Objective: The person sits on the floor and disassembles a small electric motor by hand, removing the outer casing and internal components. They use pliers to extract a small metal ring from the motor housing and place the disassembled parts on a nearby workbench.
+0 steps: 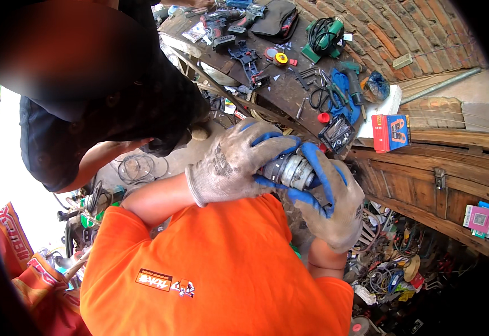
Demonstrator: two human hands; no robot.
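Between my two gloved hands is a drill gearbox [294, 171], a round part with a dark ribbed collar and a grey metal body. My left hand [230, 159], in a soiled white glove with blue-coated fingers, is closed around the dark collar end. From the other side my right hand [334, 204], in a matching glove, grips the grey metal end with thumb and fingers. The fingers partly hide both ends. The gearbox is held up in front of my orange shirt, near the workbench edge [289, 124].
On the bench lie cordless drills [215, 28], a green corded power tool [324, 36], yellow tape [281, 58], scissors [318, 99] and a blue cloth [341, 89]. A red-blue box [390, 133] stands right. Another person in dark clothes [143, 106] is at the left. Cables and scrap [390, 274] fill the lower right.
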